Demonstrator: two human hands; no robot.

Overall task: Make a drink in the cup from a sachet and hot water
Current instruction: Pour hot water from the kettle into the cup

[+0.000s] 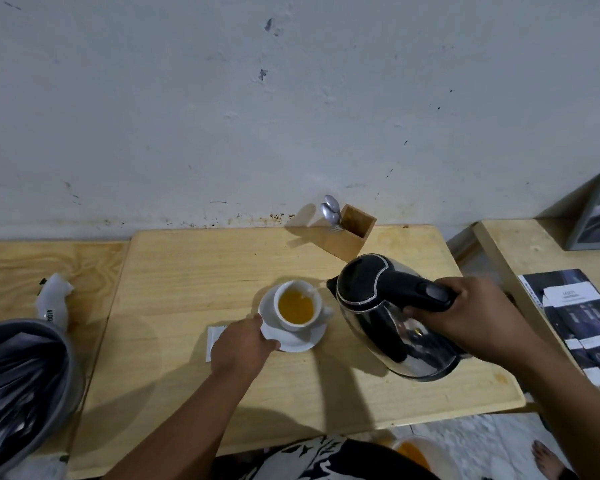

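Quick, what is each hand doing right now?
Left hand: closed on the saucer rim, steadying it.
Right hand: closed around the kettle handle, tilting it toward the cup.
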